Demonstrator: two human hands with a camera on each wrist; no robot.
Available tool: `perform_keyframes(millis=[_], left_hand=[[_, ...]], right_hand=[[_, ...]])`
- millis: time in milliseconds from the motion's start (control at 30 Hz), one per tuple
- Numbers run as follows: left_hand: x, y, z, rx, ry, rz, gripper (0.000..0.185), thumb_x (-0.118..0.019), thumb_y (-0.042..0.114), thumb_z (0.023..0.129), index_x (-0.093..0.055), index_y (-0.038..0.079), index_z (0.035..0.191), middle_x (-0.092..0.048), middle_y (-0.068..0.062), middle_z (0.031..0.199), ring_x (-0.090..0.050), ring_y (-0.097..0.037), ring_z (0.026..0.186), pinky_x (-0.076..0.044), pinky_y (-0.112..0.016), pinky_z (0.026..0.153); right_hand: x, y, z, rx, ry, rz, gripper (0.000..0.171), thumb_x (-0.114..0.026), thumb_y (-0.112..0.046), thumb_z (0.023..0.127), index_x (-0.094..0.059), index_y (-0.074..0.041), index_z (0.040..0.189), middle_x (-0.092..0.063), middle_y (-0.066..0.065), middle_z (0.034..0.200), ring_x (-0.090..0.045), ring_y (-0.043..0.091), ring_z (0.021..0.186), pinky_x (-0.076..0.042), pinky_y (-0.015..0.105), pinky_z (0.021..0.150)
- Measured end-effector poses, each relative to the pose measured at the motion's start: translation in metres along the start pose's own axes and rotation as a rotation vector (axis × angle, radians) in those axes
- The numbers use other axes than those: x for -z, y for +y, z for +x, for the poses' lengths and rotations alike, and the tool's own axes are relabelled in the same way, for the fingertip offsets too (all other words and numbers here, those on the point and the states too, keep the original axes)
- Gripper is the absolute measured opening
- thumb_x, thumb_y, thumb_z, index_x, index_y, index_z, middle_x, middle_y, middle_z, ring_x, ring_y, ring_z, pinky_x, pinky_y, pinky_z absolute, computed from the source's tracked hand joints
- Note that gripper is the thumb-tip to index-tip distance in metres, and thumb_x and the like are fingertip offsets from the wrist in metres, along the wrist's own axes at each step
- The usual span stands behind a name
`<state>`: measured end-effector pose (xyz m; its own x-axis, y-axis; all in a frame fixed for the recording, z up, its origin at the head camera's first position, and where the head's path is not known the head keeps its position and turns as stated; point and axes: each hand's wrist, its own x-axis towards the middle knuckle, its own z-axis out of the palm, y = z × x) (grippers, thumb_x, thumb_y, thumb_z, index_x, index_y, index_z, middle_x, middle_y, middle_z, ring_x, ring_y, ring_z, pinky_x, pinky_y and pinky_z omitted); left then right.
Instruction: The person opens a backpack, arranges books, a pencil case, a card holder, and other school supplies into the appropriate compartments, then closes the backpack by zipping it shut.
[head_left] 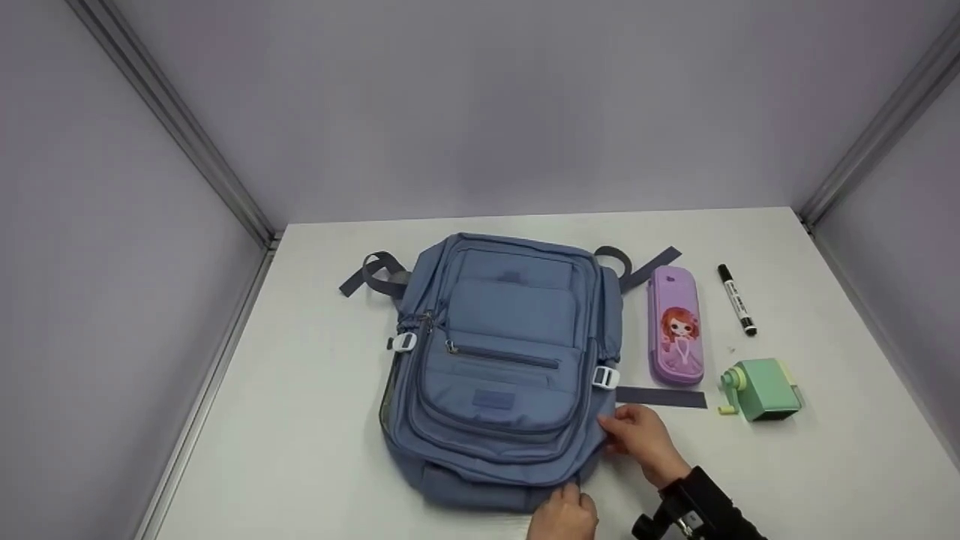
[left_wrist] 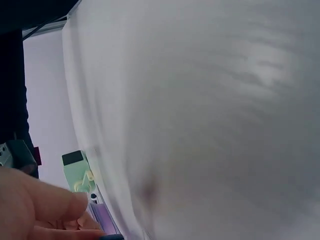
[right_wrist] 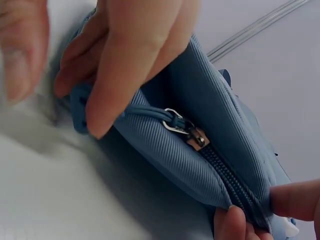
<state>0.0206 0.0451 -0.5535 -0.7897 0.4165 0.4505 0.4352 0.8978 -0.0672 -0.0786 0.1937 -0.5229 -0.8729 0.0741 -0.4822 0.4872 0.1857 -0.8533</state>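
Note:
A blue backpack (head_left: 510, 322) lies on the table, its front facing up. My right hand (head_left: 641, 442) pinches the fabric at its lower right side, just below a white buckle (head_left: 606, 377). In the right wrist view those fingers grip the bag beside the zipper (right_wrist: 227, 172). My left hand (head_left: 564, 514) is at the bag's lower right corner. The same hand, large in the right wrist view, holds a blue zipper pull (right_wrist: 80, 107) by a cord tied to the metal slider (right_wrist: 198, 138). Behind the slider the pocket gapes. The left wrist view shows no left fingers.
To the right of the bag lie a purple pencil case (head_left: 675, 326) with a doll picture, a black-and-white marker (head_left: 736, 300) and a green crank pencil sharpener (head_left: 765, 390). Loose dark straps (head_left: 660, 397) stick out from the bag. Walls enclose the white table (head_left: 285, 420).

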Motion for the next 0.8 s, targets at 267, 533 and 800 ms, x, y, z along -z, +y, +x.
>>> perform_keyframes(millis=[267, 533, 800], left_hand=[[-0.003, -0.019, 0.000, -0.056, 0.162, -0.080, 0.041, -0.081, 0.014, 0.061, -0.041, 0.019, 0.053, -0.036, 0.005, 0.054, -0.026, -0.005, 0.042, -0.018, -0.016, 0.039], [0.011, -0.045, -0.007, 0.006, 0.236, -0.179, 0.041, -0.080, 0.003, 0.050, -0.043, 0.018, 0.061, -0.033, 0.005, 0.055, -0.016, -0.004, 0.048, -0.016, -0.017, 0.041], [0.027, -0.094, -0.030, 0.058, 0.201, -0.220, 0.040, -0.073, 0.002, 0.042, -0.043, 0.016, 0.065, -0.035, 0.006, 0.058, -0.015, -0.003, 0.053, -0.018, -0.016, 0.044]], right_hand=[[-0.003, 0.001, 0.002, -0.020, 0.049, 0.027, 0.015, -0.064, -0.004, 0.092, -0.057, 0.007, 0.098, -0.057, 0.000, 0.072, -0.057, 0.008, 0.063, -0.051, 0.022, 0.057], [-0.001, -0.002, 0.006, 0.015, 0.108, 0.080, 0.015, -0.064, -0.001, 0.091, -0.055, 0.008, 0.098, -0.057, -0.002, 0.071, -0.056, 0.008, 0.062, -0.050, 0.021, 0.058], [0.009, -0.008, 0.014, 0.046, 0.118, 0.054, 0.014, -0.063, -0.003, 0.092, -0.059, 0.009, 0.097, -0.057, -0.004, 0.070, -0.056, 0.007, 0.062, -0.050, 0.020, 0.058]])
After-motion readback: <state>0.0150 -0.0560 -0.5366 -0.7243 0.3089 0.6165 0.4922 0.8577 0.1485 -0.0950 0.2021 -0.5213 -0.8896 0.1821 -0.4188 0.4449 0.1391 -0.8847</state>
